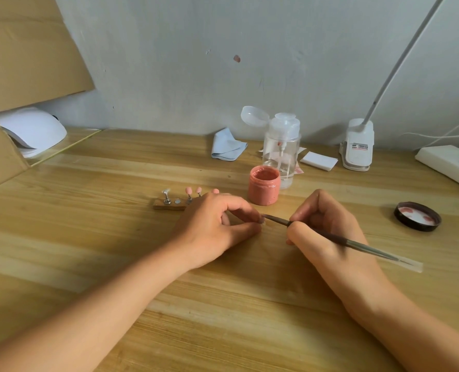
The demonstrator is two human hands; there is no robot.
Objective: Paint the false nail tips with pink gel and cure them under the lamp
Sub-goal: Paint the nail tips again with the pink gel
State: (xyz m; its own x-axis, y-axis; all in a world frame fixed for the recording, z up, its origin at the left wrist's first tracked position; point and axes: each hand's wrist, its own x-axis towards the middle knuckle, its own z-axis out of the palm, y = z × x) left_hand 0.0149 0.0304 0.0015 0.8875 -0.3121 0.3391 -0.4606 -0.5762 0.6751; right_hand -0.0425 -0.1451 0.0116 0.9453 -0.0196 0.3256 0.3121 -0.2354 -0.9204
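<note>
While left fingers pinch a nail tip, right fingers pinch the brush.

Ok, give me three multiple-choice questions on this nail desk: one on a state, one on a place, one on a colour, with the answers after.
1. The pink gel jar is:
A) open
B) capped
C) tipped over

2. The black lid lies:
A) on the jar
B) on the table, right of the right hand
C) against the wall

3. The folded cloth is:
A) red
B) light blue
C) black

Answers:
1 A, the pink gel shows at its uncovered rim.
2 B, it rests inside up, beyond the right hand that holds the brush.
3 B, it reads pale blue against the wood.
</note>
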